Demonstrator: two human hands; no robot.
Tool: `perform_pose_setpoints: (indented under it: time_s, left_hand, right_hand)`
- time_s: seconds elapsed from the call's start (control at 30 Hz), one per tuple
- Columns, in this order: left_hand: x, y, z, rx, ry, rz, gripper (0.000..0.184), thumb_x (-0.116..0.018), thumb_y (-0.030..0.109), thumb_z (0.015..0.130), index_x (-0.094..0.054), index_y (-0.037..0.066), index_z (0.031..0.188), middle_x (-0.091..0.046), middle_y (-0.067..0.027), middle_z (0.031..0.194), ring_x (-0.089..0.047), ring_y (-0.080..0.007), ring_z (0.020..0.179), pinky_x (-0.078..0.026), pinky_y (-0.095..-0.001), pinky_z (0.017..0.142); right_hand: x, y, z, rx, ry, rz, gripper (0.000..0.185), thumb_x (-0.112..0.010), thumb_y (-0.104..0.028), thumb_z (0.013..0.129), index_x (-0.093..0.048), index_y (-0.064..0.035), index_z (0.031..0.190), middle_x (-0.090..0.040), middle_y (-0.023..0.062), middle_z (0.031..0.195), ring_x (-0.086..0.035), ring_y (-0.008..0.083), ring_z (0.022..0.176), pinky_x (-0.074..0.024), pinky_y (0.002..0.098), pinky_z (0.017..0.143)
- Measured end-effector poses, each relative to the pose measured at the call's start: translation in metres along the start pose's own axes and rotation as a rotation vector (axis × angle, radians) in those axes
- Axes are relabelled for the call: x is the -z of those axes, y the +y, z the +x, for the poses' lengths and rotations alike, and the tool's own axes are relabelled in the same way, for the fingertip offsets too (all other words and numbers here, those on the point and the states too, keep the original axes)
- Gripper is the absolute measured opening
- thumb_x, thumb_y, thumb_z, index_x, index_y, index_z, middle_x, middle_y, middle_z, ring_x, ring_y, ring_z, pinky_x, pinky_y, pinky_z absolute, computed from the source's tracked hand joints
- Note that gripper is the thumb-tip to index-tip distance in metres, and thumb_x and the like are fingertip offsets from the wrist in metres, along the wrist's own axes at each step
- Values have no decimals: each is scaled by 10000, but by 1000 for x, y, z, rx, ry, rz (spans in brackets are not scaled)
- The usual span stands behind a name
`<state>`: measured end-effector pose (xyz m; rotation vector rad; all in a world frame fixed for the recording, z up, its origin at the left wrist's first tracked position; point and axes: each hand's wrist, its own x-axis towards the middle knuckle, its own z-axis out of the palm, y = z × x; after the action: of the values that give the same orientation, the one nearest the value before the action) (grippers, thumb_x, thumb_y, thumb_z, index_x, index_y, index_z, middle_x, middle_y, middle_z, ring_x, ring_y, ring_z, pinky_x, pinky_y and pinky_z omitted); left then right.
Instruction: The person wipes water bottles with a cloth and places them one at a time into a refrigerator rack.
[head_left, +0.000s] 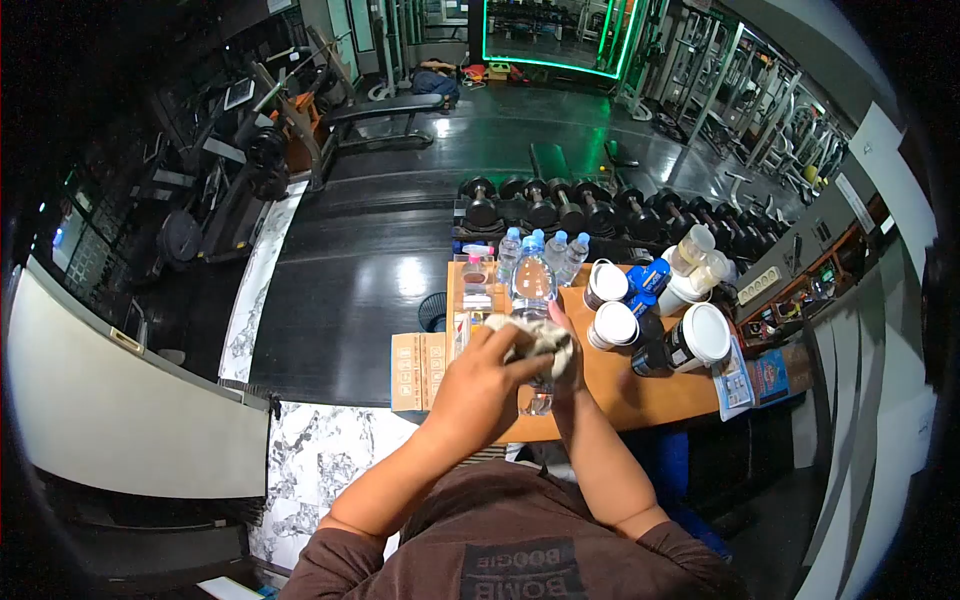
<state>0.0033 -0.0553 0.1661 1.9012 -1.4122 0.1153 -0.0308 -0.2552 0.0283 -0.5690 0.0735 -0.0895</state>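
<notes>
And there, mid-frame, the left hand (480,385) clutched a pale cloth (542,333) across the clear bottle (533,275), its long axis running up the frame between both equally near hands, while the partly hidden right hand (571,372) gripped its right side!

Row of black dumbbells (598,214) beyond the counter (625,400), white-lidded tubs (704,335) on its right side, cardboard box (418,372) beside its left edge, green-edged mirror (560,35) at the back, marbled flooring (318,450).
</notes>
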Motion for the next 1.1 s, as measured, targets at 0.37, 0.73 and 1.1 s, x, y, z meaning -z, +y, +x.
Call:
perform_pose_setpoints:
  time_s: [0.37, 0.73, 1.1]
  left_hand:
    - [0, -34, 29, 66, 215, -42, 444, -743, -72, 805, -821, 173, 1167, -709, -95, 1251, -713, -298, 1034, -581, -382, 899]
    - [1, -2, -21, -73, -90, 82, 452, -663, -32, 759, -816, 154, 1141, -703, -42, 1136, -628, -285, 920, -559, -405, 807]
    - [-3, -41, 12, -66, 174, 55, 460, -749, -17, 766, -810, 194, 1170, -706, -84, 1224, -664, -304, 1013, -574, -401, 859]
  right_hand:
    - [-42, 10, -9, 189, 35, 24, 600, -392, -523, 1110, -515, -65, 1478, -683, 146, 1291, -716, 280, 1125, -590, 470, 1003]
    - [-45, 2, -1, 202, 191, 64, 435, -557, -398, 1075, -506, -115, 1401, -683, 142, 1238, -722, 300, 1079, -622, 467, 911]
    - [-30, 23, -5, 226, -38, -16, 660, -432, -606, 1083, -521, -68, 1455, -634, 161, 1353, -652, 317, 1243, -544, 481, 1082]
